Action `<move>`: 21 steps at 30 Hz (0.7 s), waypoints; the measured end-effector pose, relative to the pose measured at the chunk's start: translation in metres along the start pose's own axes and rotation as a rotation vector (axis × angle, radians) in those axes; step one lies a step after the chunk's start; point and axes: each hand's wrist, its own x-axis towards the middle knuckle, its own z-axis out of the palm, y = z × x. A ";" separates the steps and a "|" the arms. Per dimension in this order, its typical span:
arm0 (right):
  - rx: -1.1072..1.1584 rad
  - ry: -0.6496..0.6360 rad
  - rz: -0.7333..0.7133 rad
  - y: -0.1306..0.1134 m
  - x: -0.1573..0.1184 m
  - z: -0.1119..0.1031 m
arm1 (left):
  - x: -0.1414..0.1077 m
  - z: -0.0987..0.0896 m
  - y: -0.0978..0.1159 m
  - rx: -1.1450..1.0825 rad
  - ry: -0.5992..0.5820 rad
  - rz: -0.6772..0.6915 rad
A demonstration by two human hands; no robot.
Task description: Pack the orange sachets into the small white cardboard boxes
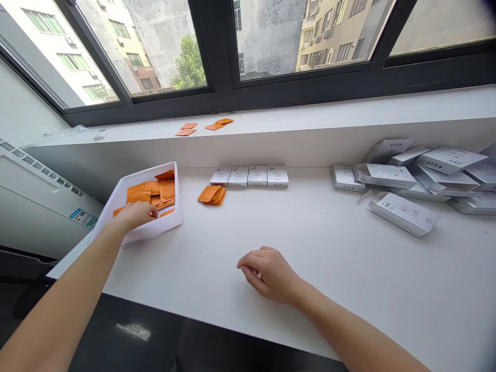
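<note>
My left hand (pixel 137 214) reaches into a white plastic bin (pixel 179 206) at the left of the desk. Its fingers are bent down among orange packets (pixel 167 190), and what they may pinch is too small to make out. Over the middle of the desk is my right hand (pixel 269 274), its fingers curled loosely with a gap between thumb and forefinger and nothing in them. Between the bin and the row of boxes lies a small pile of orange packets (pixel 212 195). Several closed white boxes (pixel 248 176) stand side by side against the back ledge.
At the right, white printed boxes (pixel 405 213) lie in a loose heap, some with open flaps. More orange packets (pixel 219 124) rest on the windowsill (pixel 310 114) beneath dark-framed windows. A white appliance (pixel 42 206) stands left of the desk.
</note>
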 end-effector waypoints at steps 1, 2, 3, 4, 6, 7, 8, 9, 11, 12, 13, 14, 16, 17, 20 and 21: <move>-0.006 -0.002 -0.009 0.000 0.000 0.000 | -0.001 -0.002 -0.001 0.031 -0.019 0.010; -0.013 -0.003 -0.015 0.000 0.000 0.000 | -0.003 -0.005 -0.002 0.065 -0.028 0.013; -0.019 -0.005 -0.018 0.000 0.000 0.000 | -0.005 -0.009 -0.003 0.097 -0.017 0.006; -0.024 -0.007 -0.019 0.000 0.000 0.001 | -0.006 -0.013 -0.004 0.125 0.018 -0.013; -0.031 -0.014 -0.020 0.000 -0.001 0.001 | -0.010 -0.024 -0.005 0.172 0.121 -0.078; -0.031 -0.017 -0.020 0.001 -0.001 0.001 | -0.012 -0.030 -0.005 0.191 0.195 -0.116; -0.030 -0.021 -0.021 0.001 -0.001 0.001 | -0.015 -0.036 -0.003 0.204 0.289 -0.151; -0.029 -0.022 -0.019 0.001 -0.001 0.001 | -0.018 -0.042 -0.001 0.204 0.401 -0.183; -0.023 -0.019 -0.010 0.001 0.000 0.001 | -0.028 -0.053 0.009 0.142 0.648 -0.230; -0.016 -0.014 0.000 0.000 0.000 0.001 | -0.035 -0.056 0.017 0.078 0.761 -0.234; 0.000 -0.006 0.018 0.000 0.000 0.000 | -0.043 -0.057 0.028 -0.009 0.843 -0.215; 0.029 0.007 0.048 -0.001 0.001 -0.001 | -0.052 -0.056 0.043 -0.116 0.882 -0.181; 0.134 0.046 0.134 -0.003 0.002 -0.003 | -0.071 -0.042 0.080 -0.392 0.851 -0.044; 0.208 0.065 0.179 -0.004 0.003 -0.005 | -0.081 -0.030 0.102 -0.565 0.773 0.012; 0.453 0.094 0.243 -0.008 0.004 -0.009 | -0.106 0.018 0.168 -1.088 0.403 0.102; 0.524 0.090 0.245 -0.008 0.005 -0.009 | -0.113 0.034 0.186 -1.202 0.265 0.102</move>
